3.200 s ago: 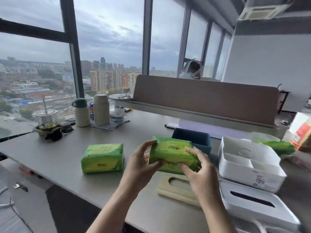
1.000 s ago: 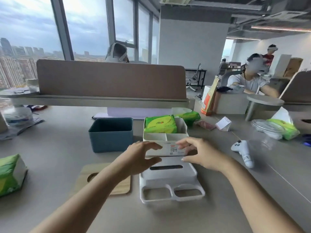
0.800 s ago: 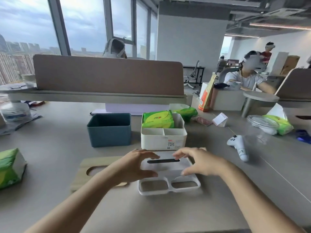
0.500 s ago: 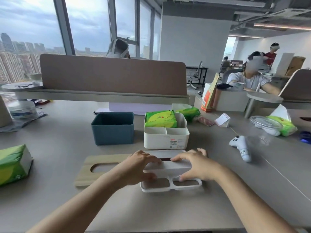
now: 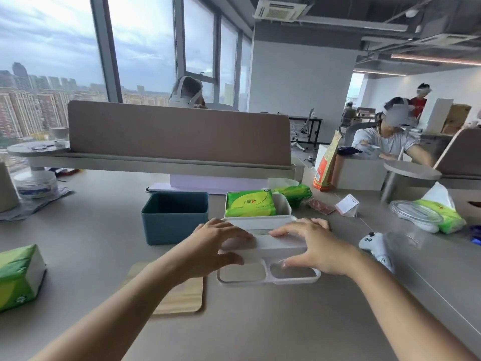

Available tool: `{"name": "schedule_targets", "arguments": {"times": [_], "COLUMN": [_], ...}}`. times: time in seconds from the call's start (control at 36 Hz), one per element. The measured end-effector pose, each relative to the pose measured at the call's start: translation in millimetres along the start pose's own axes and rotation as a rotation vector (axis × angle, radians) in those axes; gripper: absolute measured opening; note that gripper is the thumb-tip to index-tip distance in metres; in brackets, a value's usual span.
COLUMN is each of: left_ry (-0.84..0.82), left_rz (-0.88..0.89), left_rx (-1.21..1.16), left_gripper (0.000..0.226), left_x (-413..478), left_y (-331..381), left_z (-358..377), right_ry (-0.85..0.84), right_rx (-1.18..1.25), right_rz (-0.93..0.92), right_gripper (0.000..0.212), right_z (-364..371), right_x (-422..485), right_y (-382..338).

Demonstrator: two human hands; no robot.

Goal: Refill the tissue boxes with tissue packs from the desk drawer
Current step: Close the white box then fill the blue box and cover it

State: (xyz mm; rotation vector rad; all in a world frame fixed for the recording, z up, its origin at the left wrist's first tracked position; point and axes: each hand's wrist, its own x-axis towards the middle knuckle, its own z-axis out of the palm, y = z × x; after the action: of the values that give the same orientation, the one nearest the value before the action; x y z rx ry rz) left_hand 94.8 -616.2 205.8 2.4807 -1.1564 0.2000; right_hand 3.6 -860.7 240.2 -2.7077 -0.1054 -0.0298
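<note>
A white tissue box (image 5: 285, 204) stands open mid-desk with a green tissue pack (image 5: 249, 203) lying in it. Just in front of it, both hands grip the box's white slotted lid (image 5: 282, 246), which is tilted with its far edge raised near the box's front rim. My left hand (image 5: 216, 247) holds the lid's left side and my right hand (image 5: 313, 247) its right side. An open, empty teal box (image 5: 175, 217) stands to the left. Its wooden lid (image 5: 183, 295) lies flat, partly under my left forearm. Another green pack (image 5: 18, 276) lies at the far left.
A third green pack (image 5: 297, 192) lies behind the white box. To the right are a white game controller (image 5: 375, 247), a clear plastic lid (image 5: 416, 212) and an opened tissue pack (image 5: 441, 213). A brown divider (image 5: 179, 134) closes the desk's back. Other people sit beyond.
The green pack I held earlier now lies in the white box. My hands left the box, took the white lid on the desk and raised its far edge toward the box.
</note>
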Motion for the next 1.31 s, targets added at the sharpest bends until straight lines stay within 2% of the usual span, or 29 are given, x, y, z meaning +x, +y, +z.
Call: {"name": "schedule_targets", "arguments": {"times": [0.22, 0.39, 0.83, 1.31], "left_ry": [0.050, 0.032, -0.030, -0.033], "left_rz": [-0.031, -0.055, -0.039, -0.039], "left_rx": [-0.005, 0.042, 0.109, 0.118], "left_gripper": [0.048, 0.048, 0.047, 0.044], "left_x": [42, 74, 119, 121], "left_y": [-26, -44, -63, -75], "left_z": [-15, -19, 2, 16], "right_ry": [0.111, 0.132, 0.042, 0.073], "right_rx": [-0.031, -0.060, -0.029, 0.033], "right_rz": [-0.048, -0.035, 0.073, 0.056], "right_gripper": [0.060, 0.061, 0.065, 0.064], "right_z": [-20, -24, -18, -6], "right_x": [44, 76, 121, 118], "right_y": [-4, -3, 31, 43]}}
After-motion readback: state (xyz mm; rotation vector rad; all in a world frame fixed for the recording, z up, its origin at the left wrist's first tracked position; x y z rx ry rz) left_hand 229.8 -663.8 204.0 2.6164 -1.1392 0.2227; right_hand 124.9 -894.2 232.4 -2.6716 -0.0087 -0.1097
